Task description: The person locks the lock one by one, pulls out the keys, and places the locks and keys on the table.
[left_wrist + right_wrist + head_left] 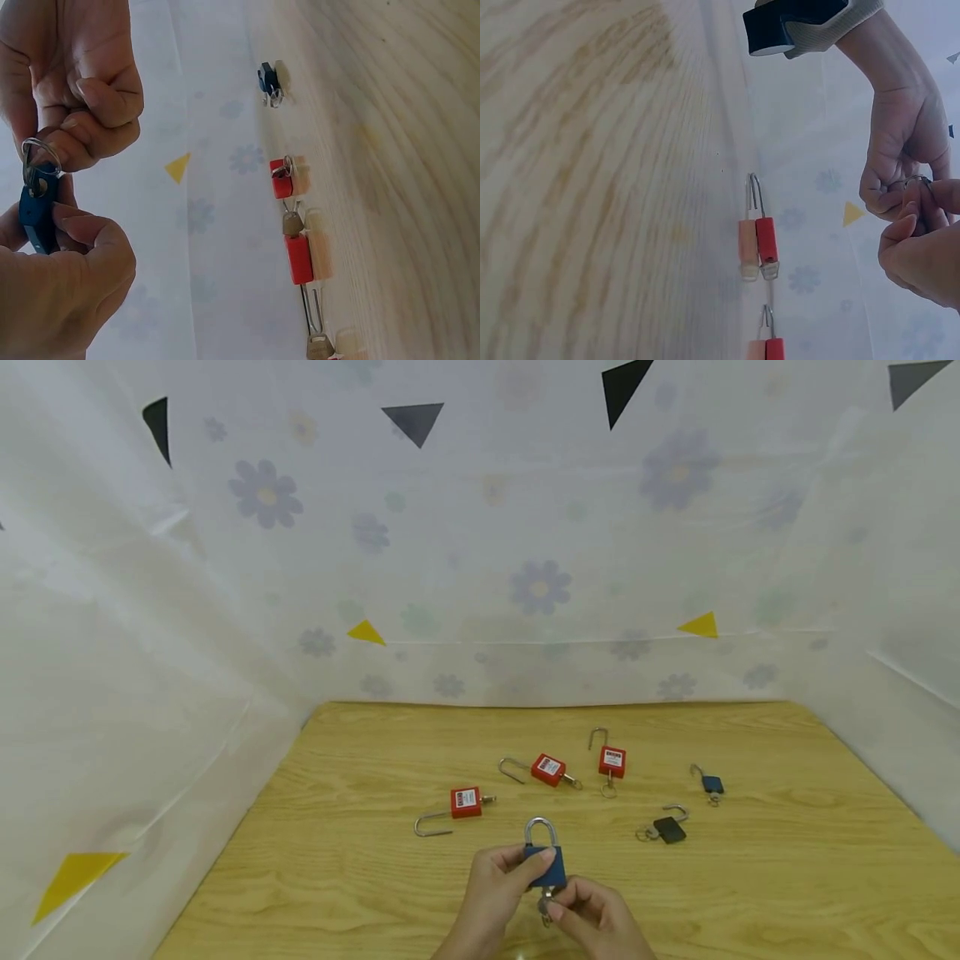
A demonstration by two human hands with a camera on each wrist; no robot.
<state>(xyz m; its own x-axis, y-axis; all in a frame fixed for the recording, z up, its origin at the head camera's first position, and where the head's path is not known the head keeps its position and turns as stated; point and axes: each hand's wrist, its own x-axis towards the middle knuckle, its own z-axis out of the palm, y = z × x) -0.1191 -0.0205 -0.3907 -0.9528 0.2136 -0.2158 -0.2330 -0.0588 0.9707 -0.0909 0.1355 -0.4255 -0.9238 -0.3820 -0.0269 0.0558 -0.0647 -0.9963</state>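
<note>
A blue padlock [555, 872] is held up above the front of the table, its steel shackle [539, 828] pointing away. My left hand [492, 893] grips the padlock's body, thumb across its face and fingers behind. At the lock's bottom my right hand [600, 914] pinches the key [544, 906] that sits in the keyhole. A split ring [41, 156] hangs from this key in the left wrist view. In the right wrist view my fingers mostly hide the padlock.
Beyond my hands lie three red padlocks, one at the left [466, 802], one in the middle [549, 769], one farther back [612, 762]. A black padlock [670, 830] and a small blue padlock [712, 784] lie right. All have open shackles and keys. White flowered sheeting [465, 568] encloses the wooden table [337, 877].
</note>
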